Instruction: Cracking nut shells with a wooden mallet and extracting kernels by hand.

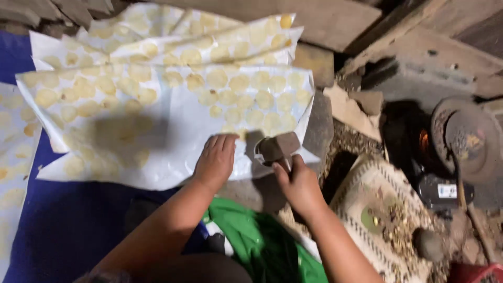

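From the head view I see my left hand (216, 160) spread flat, palm down, on the near edge of a white sheet (178, 120) dotted with pale yellow round discs (240, 84), which fills the frame from nine to twelve o'clock over a blue cloth (63, 225). My right hand (298, 183), just beside it toward three o'clock, is closed around the handle of a brown wooden mallet (277, 147) whose head rests at the sheet's edge; at four o'clock lies a patterned mat (367, 199), and green fabric (262, 241) sits at six
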